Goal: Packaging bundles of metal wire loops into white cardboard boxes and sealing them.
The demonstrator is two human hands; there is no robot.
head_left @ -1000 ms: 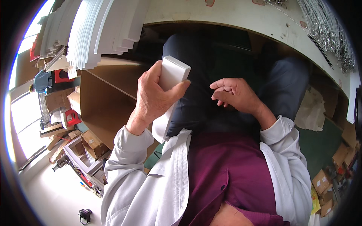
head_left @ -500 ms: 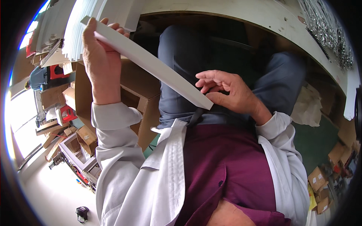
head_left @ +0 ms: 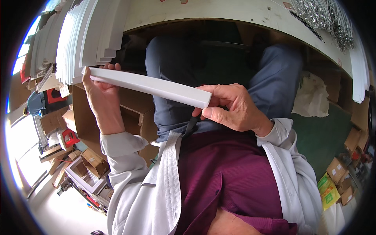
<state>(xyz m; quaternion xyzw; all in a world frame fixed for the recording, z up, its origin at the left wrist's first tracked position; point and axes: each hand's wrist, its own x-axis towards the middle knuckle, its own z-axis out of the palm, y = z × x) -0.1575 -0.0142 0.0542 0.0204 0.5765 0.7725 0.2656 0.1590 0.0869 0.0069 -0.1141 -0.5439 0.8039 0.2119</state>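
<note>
Table spans 11 to 1 o'c, w/ silver strands heaped at its 2 o'c end & a black coil just beside them. White stack at 10 o'c, just beyond the L hand — crowds that side. Open carton at 9 o'c, partly hidden by L hand & sleeve. Farther out at 9: another person & a red stool; pale frame at 8. Crumpled sheet nr 3 o'c; small ctns & yellow bag at 4.

Ctns at 4 o'c carry white labels, yellow bag has print — all too small to read.

Slim white box lies above the lap, from 10 o'c to just past centre, R end a bit lower in view. L hand, wrist bent up, is closed round its 10 o'c end: thumb at the tip, fingers behind w/ some tips showing over the top edge. R hand, in from 4 o'c, is part-curled & has the other end btwn thumb (lower corner) & fingers (behind); how firmly, can't tell.
</note>
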